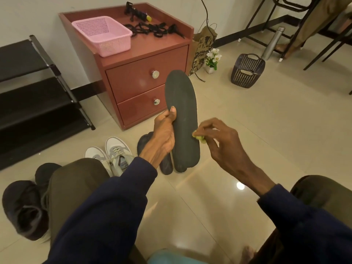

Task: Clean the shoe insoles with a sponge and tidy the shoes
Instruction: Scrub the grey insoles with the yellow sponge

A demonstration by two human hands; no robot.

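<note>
My left hand (163, 134) grips a long dark grey insole (181, 103) by its left edge and holds it upright over the floor. My right hand (222, 143) pinches a small yellow-green sponge (200, 138) against the insole's right edge, low down. Other dark insoles (166, 165) lie on the floor behind my left wrist, partly hidden. A pair of white and grey sneakers (114, 155) stands on the floor left of them. Dark shoes (24, 206) sit at the lower left beside my knee.
A red-brown two-drawer cabinet (144, 80) stands ahead, with a pink basket (102, 35) and black laces (152, 29) on top. A black shoe rack (34, 92) is at left. A dark basket (247, 70), a paper bag (202, 48), a small flower pot (212, 60) and a steel bottle (272, 42) stand on the tiled floor.
</note>
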